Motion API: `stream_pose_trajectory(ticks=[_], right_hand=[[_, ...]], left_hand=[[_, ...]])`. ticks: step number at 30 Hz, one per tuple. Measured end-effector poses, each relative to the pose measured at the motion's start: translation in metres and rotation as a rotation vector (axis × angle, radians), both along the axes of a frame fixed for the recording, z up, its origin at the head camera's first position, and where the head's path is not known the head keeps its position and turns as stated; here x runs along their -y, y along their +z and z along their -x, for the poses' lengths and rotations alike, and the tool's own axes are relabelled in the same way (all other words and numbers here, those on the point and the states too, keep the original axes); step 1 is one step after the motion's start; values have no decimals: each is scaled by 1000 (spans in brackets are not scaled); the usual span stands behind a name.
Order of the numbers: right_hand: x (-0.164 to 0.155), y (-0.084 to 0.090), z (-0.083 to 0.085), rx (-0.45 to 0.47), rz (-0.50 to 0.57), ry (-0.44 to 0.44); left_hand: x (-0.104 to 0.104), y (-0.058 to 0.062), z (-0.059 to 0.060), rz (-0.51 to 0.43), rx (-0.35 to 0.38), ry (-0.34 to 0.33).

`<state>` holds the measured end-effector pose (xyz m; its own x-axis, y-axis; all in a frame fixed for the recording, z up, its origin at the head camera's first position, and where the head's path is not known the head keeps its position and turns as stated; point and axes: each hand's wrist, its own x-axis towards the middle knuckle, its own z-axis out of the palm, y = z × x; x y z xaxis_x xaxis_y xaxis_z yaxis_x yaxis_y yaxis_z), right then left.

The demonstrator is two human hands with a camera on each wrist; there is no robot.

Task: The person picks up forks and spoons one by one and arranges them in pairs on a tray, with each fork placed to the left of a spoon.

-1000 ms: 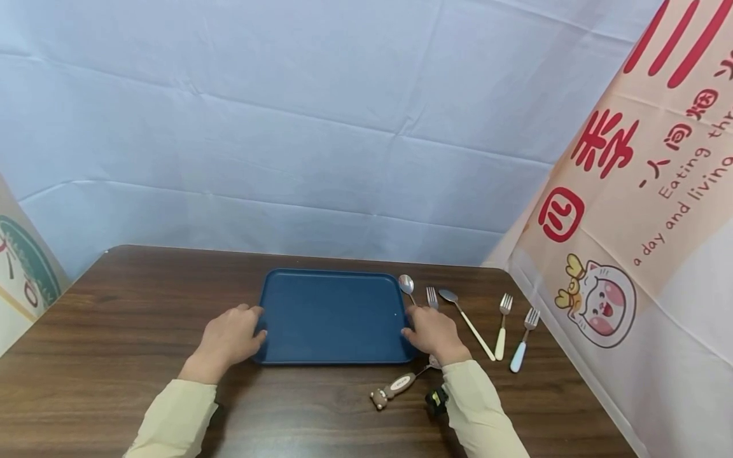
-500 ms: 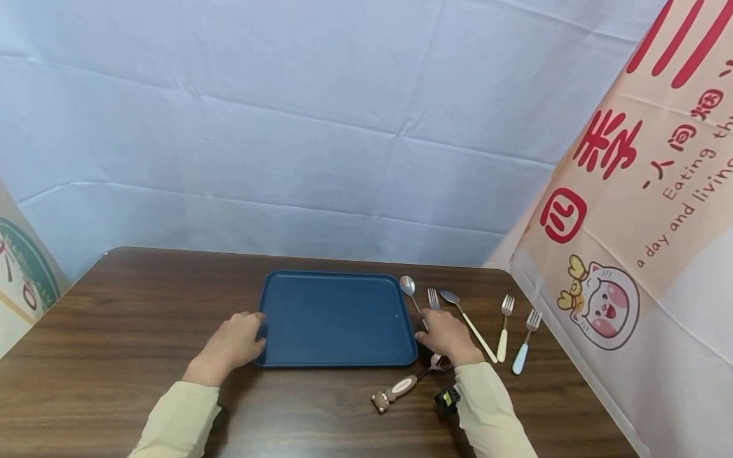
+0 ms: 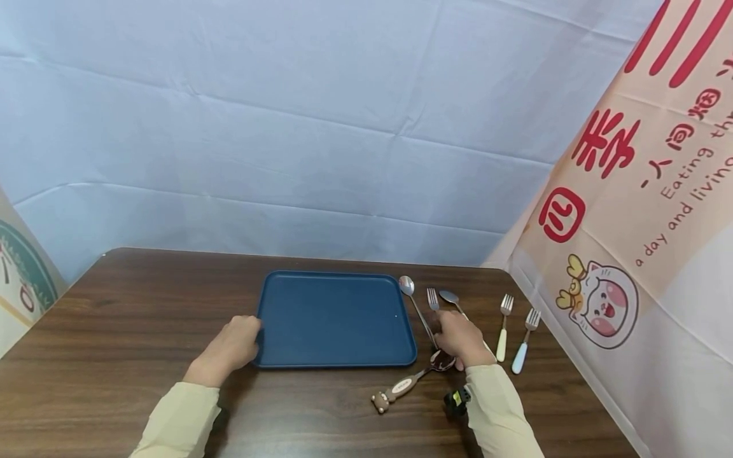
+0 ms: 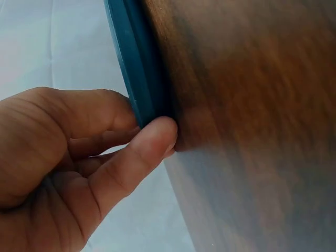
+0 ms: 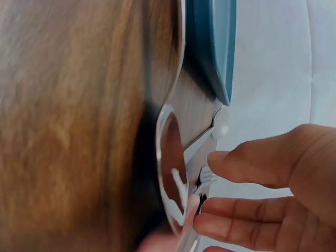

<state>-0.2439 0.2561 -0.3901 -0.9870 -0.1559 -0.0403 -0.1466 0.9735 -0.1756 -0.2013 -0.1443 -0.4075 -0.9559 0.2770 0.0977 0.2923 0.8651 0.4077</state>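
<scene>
My left hand [image 3: 231, 343] is at the left edge of a blue rectangular tray [image 3: 336, 318]. In the left wrist view its thumb and curled fingers pinch the tray rim [image 4: 128, 63] near a corner. My right hand [image 3: 460, 337] is over the cutlery right of the tray, fingers and thumb apart in the right wrist view. Beneath it lies a fork [image 3: 432, 298], mostly covered; a pink handle end [image 3: 459, 364] shows below the hand. A bear-handled spoon [image 3: 403, 385] lies in front, its bowl [image 5: 172, 163] close to the right fingers. A metal spoon [image 3: 407, 286] lies along the tray's right side.
Another spoon [image 3: 449, 297] with a pale handle lies partly under the right hand. Farther right are a yellow-handled fork [image 3: 502, 340] and a blue-handled fork [image 3: 521, 356]. The brown wooden table [image 3: 143, 305] meets a pale cloth backdrop [image 3: 286, 159] behind.
The right hand has moved right, from the tray's right edge to above the cutlery. The left hand has stayed at the tray's left edge, its fingers now curled more. The tray looks unmoved.
</scene>
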Motion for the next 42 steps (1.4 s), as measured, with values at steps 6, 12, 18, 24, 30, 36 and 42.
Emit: stream_pose_trajectory(ticks=[6,12,18,24,30,36,42], right_hand=[[-6,-1,-2,17,3,-16],[-13,-5,-5,14,38,-14],[-17,-8,-8,18,99,6],[-20,-9,-8,28,114,-6],[-22,-11,-8,47,104,-24],[-22,-11,-9,70,130,-46],[-22,-11,-10,63,125,-52]], left_hand=[[1,1,0,15,4,-7],[0,2,0,17,22,-2],[-1,0,0,-27,69,25],[0,1,-1,-35,83,21],[2,1,-1,-38,75,7],[3,0,0,-47,77,8],[4,1,0,-63,93,7]])
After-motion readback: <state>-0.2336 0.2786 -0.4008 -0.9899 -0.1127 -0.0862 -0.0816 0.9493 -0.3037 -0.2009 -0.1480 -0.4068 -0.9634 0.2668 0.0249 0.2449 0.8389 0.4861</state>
